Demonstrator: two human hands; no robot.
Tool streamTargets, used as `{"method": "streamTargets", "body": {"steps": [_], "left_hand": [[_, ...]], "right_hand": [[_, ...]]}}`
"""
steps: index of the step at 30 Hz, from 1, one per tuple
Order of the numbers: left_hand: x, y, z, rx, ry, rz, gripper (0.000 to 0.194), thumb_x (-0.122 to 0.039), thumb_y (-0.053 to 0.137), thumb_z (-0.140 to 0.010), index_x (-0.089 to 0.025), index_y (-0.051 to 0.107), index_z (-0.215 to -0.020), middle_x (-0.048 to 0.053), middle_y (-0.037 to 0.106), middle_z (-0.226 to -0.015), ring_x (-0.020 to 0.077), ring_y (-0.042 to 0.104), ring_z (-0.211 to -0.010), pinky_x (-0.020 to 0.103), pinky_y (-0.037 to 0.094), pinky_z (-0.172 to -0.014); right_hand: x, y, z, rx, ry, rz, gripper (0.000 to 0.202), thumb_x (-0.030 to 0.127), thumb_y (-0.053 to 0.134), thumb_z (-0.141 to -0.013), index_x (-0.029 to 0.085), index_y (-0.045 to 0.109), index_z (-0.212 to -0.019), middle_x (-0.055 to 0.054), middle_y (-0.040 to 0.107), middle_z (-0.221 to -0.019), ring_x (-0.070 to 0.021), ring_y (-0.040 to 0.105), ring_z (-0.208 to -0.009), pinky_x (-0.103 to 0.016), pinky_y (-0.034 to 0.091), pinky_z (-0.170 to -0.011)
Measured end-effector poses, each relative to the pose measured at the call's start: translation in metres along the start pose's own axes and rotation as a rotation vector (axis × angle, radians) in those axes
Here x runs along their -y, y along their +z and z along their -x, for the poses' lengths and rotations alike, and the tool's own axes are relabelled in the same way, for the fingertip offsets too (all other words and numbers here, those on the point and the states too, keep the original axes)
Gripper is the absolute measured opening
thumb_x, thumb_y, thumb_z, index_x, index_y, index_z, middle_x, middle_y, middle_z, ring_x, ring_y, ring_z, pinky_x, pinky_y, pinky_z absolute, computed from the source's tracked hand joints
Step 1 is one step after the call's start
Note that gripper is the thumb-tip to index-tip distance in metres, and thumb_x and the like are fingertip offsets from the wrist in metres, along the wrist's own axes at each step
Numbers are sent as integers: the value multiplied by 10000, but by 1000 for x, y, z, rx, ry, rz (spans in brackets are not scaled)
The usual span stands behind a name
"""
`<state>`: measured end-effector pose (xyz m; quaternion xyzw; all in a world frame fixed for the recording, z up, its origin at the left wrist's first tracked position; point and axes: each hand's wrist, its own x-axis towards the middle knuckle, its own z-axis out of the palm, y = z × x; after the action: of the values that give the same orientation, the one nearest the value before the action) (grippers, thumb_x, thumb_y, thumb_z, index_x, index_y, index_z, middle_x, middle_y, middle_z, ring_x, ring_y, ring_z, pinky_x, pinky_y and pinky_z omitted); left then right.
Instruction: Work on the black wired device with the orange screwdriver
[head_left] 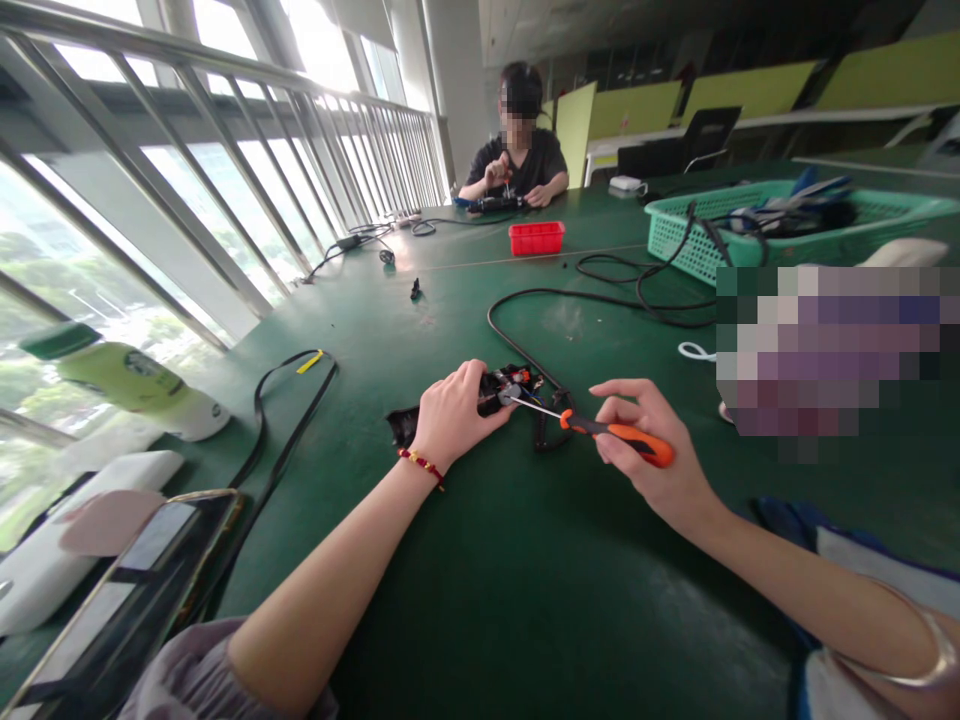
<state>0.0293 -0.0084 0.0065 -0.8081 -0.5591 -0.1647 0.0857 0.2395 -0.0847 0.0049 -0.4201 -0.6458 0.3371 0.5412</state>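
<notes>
Grey fabric sleeve [180, 672], near left; opened black plastic device [493, 400], centre.
Wires [535, 385] exposed, it is clasped beneath the left hand's [454, 415] fingers; an orange-and-black screwdriver [654, 447] is held by the right hand [675, 485].

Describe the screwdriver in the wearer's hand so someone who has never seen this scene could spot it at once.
At the green table, find the wearer's right hand. It holds the screwdriver, whose thin metal shaft points at the black device in the left hand. An orange-and-black handle sets it apart from the plain black cable nearby.
</notes>
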Motion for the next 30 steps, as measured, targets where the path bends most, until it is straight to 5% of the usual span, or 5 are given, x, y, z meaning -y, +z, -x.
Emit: {"method": "streamTargets", "body": {"steps": [10,14,21,25,30], "left_hand": [[1,-5,1,21,76,23,386,-534,486,-814,-189,515,-985,48,618,-923,216,579,-864,313,423,-722],[-2,-11,10,43,86,-27,487,-537,475,-819,-153,495,-1119,86,606,-992,259,561,-938,381,415,-827],[-37,-70,67,4,59,9,350,-314,430,-867,-161,479,-1178,120,523,-1200,266,516,-1054,404,406,-908],[-80,-109,121,449,219,339,210,-180,393,-857,-256,574,-932,15,641,-916,156,613,-786,267,476,-703],[-104,-115,176,913,452,358,134,-244,498,-837,-244,611,-764,5,593,-587,165,592,-513,249,387,-438]], "right_hand": [[-7,-1,-8,-135,25,-102,223,215,630,-737,205,517,-929,31,532,-769,-98,554,-591,-243,453,-564],[3,-1,-11,-26,83,-106,167,325,518,-837,200,506,-947,89,420,-525,-76,429,-426,-209,353,-439],[17,-1,-13,-3,68,44,183,315,570,-791,197,520,-921,82,457,-526,-71,445,-411,-202,384,-436],[11,1,-12,39,55,53,153,288,572,-768,191,528,-878,60,505,-601,-69,475,-425,-217,430,-456],[9,4,-6,85,46,55,122,259,564,-766,185,541,-861,43,532,-657,-69,492,-434,-224,442,-458]]}}
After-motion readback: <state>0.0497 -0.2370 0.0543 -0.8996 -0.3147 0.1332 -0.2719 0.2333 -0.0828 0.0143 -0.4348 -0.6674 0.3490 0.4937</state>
